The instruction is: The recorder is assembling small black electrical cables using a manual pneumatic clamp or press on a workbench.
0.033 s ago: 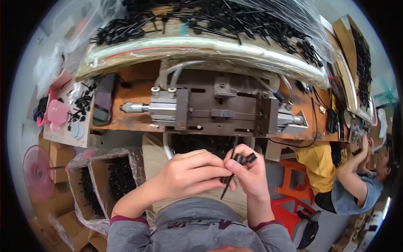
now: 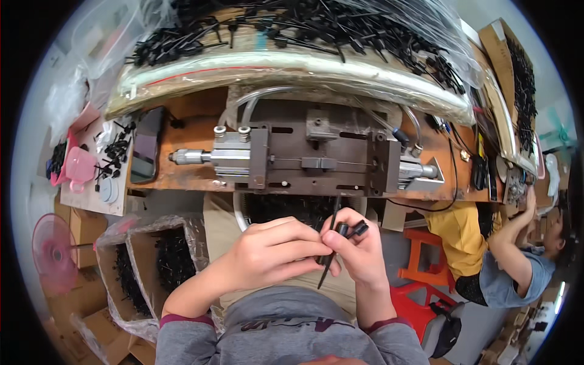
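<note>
At the left edge stands a pink fan (image 2: 55, 252), with a translucent pink container (image 2: 81, 165) beyond it on the far side. Next comes a plastic-wrapped carton (image 2: 145, 271), its two compartments holding black pieces, and farther off a phone (image 2: 147, 146) lies on the bench. Near the middle, the left hand (image 2: 271, 249) has its fingers bent and close together, the tips meeting the right hand — whether they grip anything I cannot tell. Beyond the hands sits a dark metal fixture (image 2: 319, 163) with silver cylinders at both ends; a heap of black stemmed parts (image 2: 340, 27) lies at the far side. Just right of the left hand, the right hand (image 2: 359, 249) is closed around a few black parts (image 2: 342, 230), thumb pressed on them, one thin stem slanting down toward the near side. Farther right are an orange stool (image 2: 413, 255) and a seated co-worker (image 2: 517, 280) in blue.
</note>
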